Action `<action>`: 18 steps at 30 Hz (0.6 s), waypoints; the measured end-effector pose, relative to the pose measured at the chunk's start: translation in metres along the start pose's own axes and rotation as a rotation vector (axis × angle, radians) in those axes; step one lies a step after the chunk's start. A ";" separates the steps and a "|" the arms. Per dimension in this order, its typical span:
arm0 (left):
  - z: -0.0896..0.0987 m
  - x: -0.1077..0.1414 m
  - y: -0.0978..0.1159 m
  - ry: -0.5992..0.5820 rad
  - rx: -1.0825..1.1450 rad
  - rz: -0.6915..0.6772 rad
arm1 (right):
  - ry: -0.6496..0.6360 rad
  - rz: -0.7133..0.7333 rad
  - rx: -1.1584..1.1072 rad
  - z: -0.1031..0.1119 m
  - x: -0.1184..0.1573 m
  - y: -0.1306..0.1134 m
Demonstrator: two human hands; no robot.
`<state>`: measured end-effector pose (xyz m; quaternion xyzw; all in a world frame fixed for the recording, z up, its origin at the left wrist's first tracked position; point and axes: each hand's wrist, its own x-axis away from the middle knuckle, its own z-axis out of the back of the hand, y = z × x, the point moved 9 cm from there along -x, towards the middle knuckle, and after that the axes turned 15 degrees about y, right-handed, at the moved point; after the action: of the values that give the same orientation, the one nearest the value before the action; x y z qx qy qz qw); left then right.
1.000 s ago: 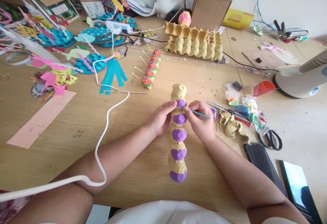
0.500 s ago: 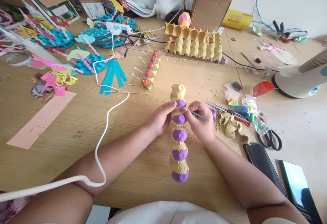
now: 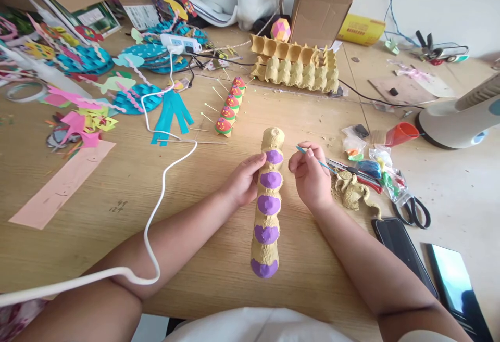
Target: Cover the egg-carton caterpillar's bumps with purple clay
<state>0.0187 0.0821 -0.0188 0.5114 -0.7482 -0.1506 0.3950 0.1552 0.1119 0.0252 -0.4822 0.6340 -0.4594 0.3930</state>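
Observation:
A tan egg-carton strip stretches lengthwise in front of me, with purple patches, seemingly clay, on several of its bumps. My left hand is closed on the strip's left edge near the far end, thumb beside the top purple patch. To the right of the strip and apart from it, my right hand pinches a thin blue stick tool, its tip pointing up and left. Which kind of tool it is, I cannot tell.
A finished-looking red and green caterpillar with pins lies ahead. Behind are egg cartons. A white cable crosses the left side. Torn carton scraps, scissors, clay bags and a phone lie right.
My right hand has drawn back to the right, taking the blue stick tool off the strip. The strip's near end has swung slightly left in my left hand.

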 end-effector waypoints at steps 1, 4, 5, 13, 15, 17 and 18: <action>0.001 0.000 0.000 0.010 -0.007 0.003 | 0.007 -0.016 0.018 0.001 -0.001 0.003; 0.005 -0.002 0.003 0.044 -0.017 -0.028 | -0.024 -0.083 0.103 0.000 -0.001 0.016; 0.005 -0.003 0.004 0.051 -0.015 -0.048 | -0.055 -0.100 0.133 -0.003 0.001 0.019; 0.001 -0.002 0.011 0.072 -0.021 -0.147 | -0.168 -0.157 0.191 -0.014 0.012 0.016; 0.000 -0.001 0.012 0.070 -0.024 -0.160 | -0.156 -0.172 0.152 -0.014 0.011 0.015; -0.002 0.000 0.012 0.051 -0.029 -0.168 | -0.144 -0.179 0.131 -0.012 0.010 0.017; -0.003 0.000 0.012 0.039 -0.034 -0.175 | -0.134 -0.181 0.127 -0.012 0.009 0.018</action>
<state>0.0131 0.0880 -0.0089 0.5710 -0.6900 -0.1870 0.4035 0.1379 0.1071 0.0110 -0.5413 0.5296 -0.4990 0.4213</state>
